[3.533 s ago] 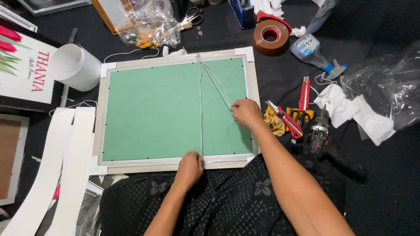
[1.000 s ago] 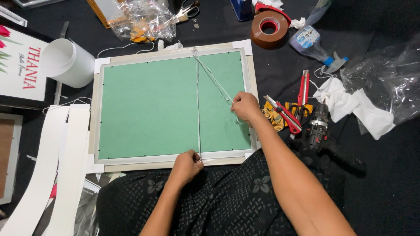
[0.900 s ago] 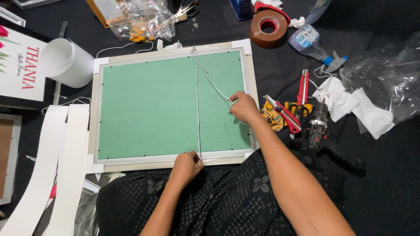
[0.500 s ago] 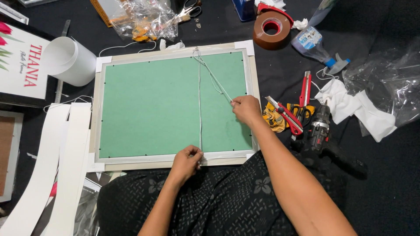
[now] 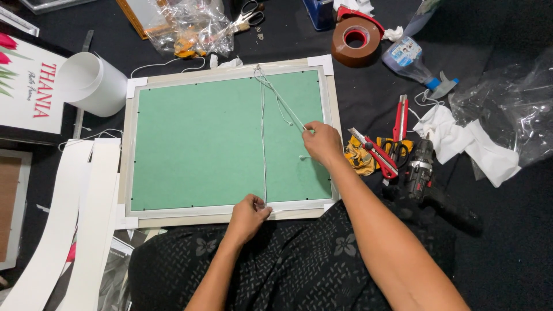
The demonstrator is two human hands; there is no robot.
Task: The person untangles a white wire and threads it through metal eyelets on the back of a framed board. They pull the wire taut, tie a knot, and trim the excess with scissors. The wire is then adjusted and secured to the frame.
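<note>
A picture frame with a green backing board is seen lying face down on a dark cloth surface, just in front of the person's lap. A thin white string is stretched across the back from the far edge to the near edge. The left hand is pressed closed on the string at the near rail. A second strand is pinched between the fingertips of the right hand, over the right part of the board.

A clear plastic bag lies beyond the frame; small orange and yellow items are held in it, but they cannot be identified through the crumpled film. A white cylinder, open at one end, lies at the frame's left corner, and nothing can be made out inside it. A roll of brown tape and a spray bottle are seen at the upper right. A red utility knife, red-handled pliers and a dark cordless drill lie right of the frame. White strips are cut off at the lower left edge.
</note>
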